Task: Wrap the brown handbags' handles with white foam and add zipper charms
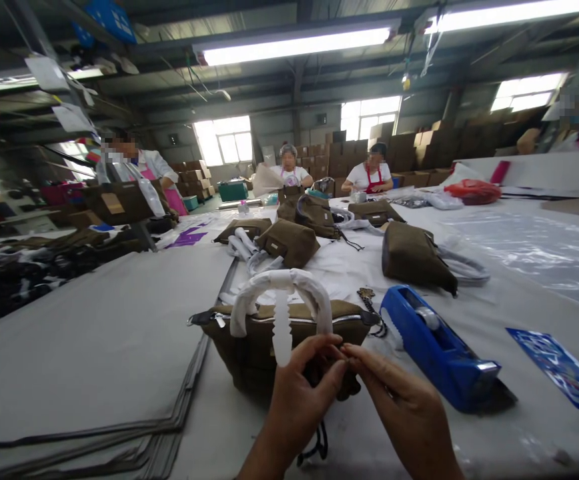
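Note:
An olive-brown handbag (249, 340) stands upright on the white-covered table before me, its silver zipper closed along the top. White wrapping covers its arched handles (262, 283), and a white notched strip (282, 327) hangs down from them. At the bag's right front, my left hand (309, 377) and my right hand (399, 393) meet, fingertips pinched together. Whatever lies between the fingers is too small and covered to name. A dark braided cord (319, 443) dangles below my left hand. Behind the bag's right end lies a chain charm (367, 297).
A blue tape dispenser (434, 347) sits to the right, beside a blue printed card (562, 370). More brown bags (289, 241) lie farther up the table. Layered sheets (94, 340) cover the left side. Several co-workers stand or sit around the table.

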### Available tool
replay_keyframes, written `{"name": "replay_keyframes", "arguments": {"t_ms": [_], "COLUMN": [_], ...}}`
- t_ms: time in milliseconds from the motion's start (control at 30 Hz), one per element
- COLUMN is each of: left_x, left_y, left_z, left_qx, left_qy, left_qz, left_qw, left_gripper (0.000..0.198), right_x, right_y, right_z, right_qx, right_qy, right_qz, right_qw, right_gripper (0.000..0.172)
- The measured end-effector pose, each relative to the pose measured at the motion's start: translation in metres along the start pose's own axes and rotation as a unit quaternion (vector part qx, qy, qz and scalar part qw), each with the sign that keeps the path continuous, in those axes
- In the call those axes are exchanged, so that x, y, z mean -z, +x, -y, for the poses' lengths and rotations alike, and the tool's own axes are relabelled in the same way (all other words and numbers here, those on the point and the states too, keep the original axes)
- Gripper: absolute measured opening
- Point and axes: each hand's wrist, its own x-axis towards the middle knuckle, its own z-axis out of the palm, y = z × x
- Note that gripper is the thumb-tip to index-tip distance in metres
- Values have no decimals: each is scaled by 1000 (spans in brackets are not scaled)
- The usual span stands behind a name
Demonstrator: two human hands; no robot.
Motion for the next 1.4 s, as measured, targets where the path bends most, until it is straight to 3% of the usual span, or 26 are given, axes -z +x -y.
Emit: {"name": "replay_keyframes", "arguments": {"t_ms": [233, 467, 567, 733, 833, 1033, 1233, 1400], "left_x": [0, 2, 2, 3, 3, 4, 4, 3], "left_y": [1, 2, 2, 2, 2, 1, 1, -1], "left_z": [1, 3, 4, 0, -3, -3, 4, 7], "left_qx": [4, 20, 18, 21, 28, 29, 17, 8], "left_qy": [-14, -21, -22, -35, -51, -47, -7, 1], "left_qz": [-9, -20, -19, -32, -43, -35, -10, 2], "left_qw": [1000, 999, 999, 999, 997, 998, 1000, 1000], "left_gripper": [24, 24, 24, 22, 21, 22, 24, 26], "right_x": [4, 12, 13, 11, 10, 6, 6, 4], "right_y": [-1, -1, 4, 6, 4, 0, -1, 0], "right_z": [-1, 5, 4, -3, -3, -2, -3, 2], "right_qx": [9, -129, -100, -23, -12, -34, -38, -94], "right_qy": [-22, 23, 38, 54, 60, 51, 16, 16], "right_qz": [13, -68, -75, 19, 42, -36, -20, -35], "right_qw": [1000, 989, 991, 998, 997, 997, 999, 995], "right_gripper": [34, 18, 16, 28, 33, 13, 16, 15]}}
